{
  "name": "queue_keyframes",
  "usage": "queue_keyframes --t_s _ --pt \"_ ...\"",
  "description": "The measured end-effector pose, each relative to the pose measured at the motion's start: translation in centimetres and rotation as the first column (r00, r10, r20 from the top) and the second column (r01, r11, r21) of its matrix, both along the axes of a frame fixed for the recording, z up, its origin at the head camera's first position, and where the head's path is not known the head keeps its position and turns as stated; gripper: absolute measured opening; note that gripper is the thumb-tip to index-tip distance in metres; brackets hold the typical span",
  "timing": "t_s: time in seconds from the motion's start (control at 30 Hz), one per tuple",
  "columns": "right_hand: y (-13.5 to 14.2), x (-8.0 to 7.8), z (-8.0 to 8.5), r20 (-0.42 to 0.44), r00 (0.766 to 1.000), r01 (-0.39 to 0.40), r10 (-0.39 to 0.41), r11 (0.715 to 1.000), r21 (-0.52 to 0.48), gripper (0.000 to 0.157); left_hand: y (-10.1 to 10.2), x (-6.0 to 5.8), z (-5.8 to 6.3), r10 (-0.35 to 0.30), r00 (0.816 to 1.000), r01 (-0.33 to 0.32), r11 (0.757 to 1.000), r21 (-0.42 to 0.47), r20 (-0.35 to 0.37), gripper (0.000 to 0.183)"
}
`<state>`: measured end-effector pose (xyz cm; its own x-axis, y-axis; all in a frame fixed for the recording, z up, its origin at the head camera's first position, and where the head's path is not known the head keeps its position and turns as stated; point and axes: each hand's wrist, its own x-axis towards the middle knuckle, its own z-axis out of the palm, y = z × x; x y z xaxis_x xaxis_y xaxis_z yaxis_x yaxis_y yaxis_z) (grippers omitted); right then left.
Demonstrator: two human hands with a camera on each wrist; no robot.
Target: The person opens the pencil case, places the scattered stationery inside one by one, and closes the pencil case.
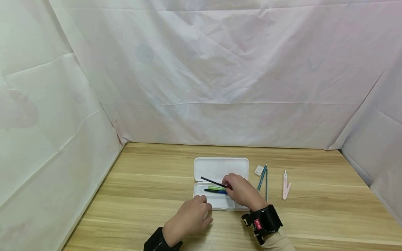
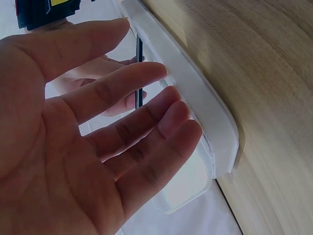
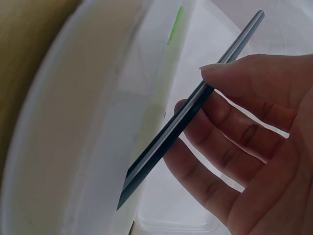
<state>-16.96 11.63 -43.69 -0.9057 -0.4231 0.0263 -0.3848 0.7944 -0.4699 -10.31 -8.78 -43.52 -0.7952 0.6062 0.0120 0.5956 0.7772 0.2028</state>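
My right hand [image 1: 240, 190] pinches a slim black pencil [image 3: 164, 139] between thumb and fingertips, holding it slantwise over an open white pencil case [image 1: 199, 200]. Inside the case's tray lie a green pen [image 1: 215, 188] and a dark blue pen [image 1: 211, 190], side by side and partly behind the right hand. At the tray's front left edge is my left hand [image 1: 193, 214], its fingers loosely bent and nothing held in them. In the left wrist view its fingertips [image 2: 188, 132] are right at the case's white side wall.
To the right of the case, a white eraser [image 1: 259, 170] lies beside two bluish-green pencils [image 1: 262, 177]. Farther right is a pale pink drawing compass [image 1: 285, 186]. White cloth [image 1: 220, 87] hangs around the back and sides of the wooden table [image 1: 150, 174].
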Motion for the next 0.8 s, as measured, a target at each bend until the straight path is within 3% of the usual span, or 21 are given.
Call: queue_keyframes --t_s 0.43,0.8 --pt "-0.23 0.11 -0.53 -0.035 0.997 -0.065 0.066 0.998 0.025 0.011 -0.06 0.02 -0.24 -0.01 0.999 0.01 1.0 0.01 -0.036 0.017" --pt "-0.33 0.33 -0.56 -0.026 0.997 -0.068 0.069 0.997 0.026 0.011 -0.12 0.11 -0.18 -0.016 0.997 0.017 1.0 0.018 -0.07 0.017"
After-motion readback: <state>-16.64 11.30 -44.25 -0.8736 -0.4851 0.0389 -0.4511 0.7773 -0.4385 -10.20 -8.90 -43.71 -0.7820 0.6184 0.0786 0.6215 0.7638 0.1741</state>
